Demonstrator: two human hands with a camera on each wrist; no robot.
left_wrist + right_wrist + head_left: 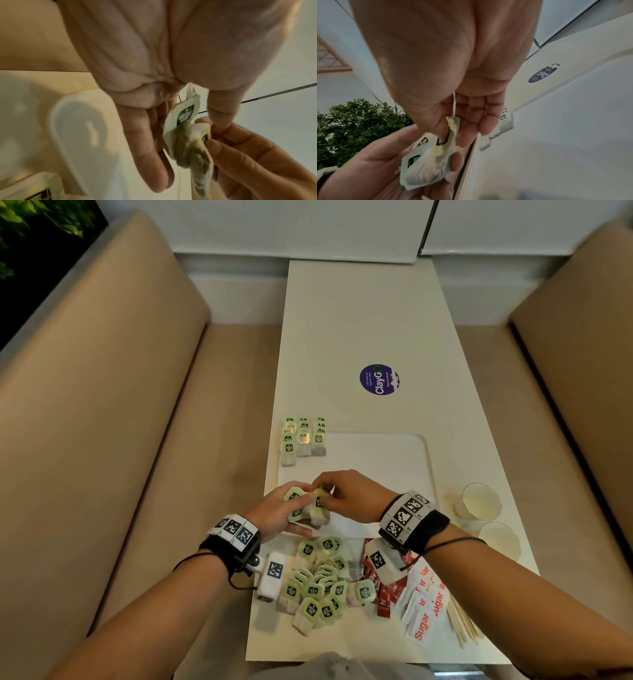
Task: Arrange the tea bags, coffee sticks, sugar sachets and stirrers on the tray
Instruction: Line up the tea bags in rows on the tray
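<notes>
Tea bags (301, 506) are held in the left hand (281, 513); one is pinched by the right hand (349, 494). Placement in rows on the tray (394, 453) is judged next.

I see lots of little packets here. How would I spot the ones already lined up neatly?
Start at the long white table between the two beige benches, and find the white tray near its middle. At the tray's far left corner sit the arranged tea bags, in three short overlapping rows. Unlike the loose heap of tea bags nearer the person, these lie in straight rows with their green tags pointing the same way.
</notes>
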